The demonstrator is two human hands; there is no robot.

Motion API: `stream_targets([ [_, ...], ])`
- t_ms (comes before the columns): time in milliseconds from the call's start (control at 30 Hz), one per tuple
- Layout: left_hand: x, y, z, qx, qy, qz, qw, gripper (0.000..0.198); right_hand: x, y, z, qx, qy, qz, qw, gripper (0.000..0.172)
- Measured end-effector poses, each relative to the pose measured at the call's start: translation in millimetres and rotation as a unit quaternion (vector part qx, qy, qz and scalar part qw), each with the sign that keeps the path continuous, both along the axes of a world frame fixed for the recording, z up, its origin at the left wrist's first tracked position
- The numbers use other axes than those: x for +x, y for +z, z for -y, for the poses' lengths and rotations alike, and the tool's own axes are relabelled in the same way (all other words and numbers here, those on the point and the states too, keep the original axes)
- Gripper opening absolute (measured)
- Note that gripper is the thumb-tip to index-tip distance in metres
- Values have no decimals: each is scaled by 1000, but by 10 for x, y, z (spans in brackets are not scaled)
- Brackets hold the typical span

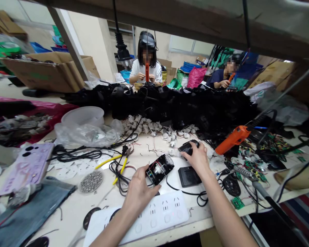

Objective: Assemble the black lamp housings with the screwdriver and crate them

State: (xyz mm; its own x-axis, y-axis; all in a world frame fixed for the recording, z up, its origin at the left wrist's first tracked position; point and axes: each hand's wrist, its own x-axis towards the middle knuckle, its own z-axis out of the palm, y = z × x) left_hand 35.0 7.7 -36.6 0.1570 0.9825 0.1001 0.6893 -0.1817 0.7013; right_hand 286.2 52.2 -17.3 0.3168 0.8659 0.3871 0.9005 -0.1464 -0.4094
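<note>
My left hand point(141, 183) grips a black plastic housing point(159, 168) by its left end. The housing's open side faces up, showing a silvery motor-like part and thin coloured wires inside. Over to the right, my right hand point(198, 156) has its fingers closed on a black plastic piece point(188, 148), partly covered by the fingers. Just below that hand lies a black square block point(189, 176) on the table. A white power strip point(154, 212) sits beneath my left wrist and forearm.
Yellow-handled cutters point(122, 168), a dish of screws point(91, 181) and black cables lie left. Small white parts point(164, 130) and a heap of black pieces point(175, 106) are behind. An orange electric screwdriver point(233, 140) hangs right, near a soldering iron point(262, 190). Two people sit opposite.
</note>
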Motion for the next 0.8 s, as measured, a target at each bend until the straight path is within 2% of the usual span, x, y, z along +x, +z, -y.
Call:
stream_targets([
  [167,6,38,0,-10,1,-9,1000,61,-299,145,357,29,103,-27,994,24],
  [300,8,77,-6,-24,5,-2,1000,61,-677,122,656,22,203,-87,975,20],
  [400,5,93,-11,-40,3,17,999,62,-857,17,758,23,204,-106,973,20],
  [533,10,96,-27,-43,7,20,999,65,-935,-87,775,21,181,-103,978,19],
  [700,16,61,-40,-55,-4,85,995,62,-961,-107,779,41,173,-133,975,18],
  [800,20,82,-21,-35,12,117,992,57,-998,-87,795,73,168,-150,972,17],
])
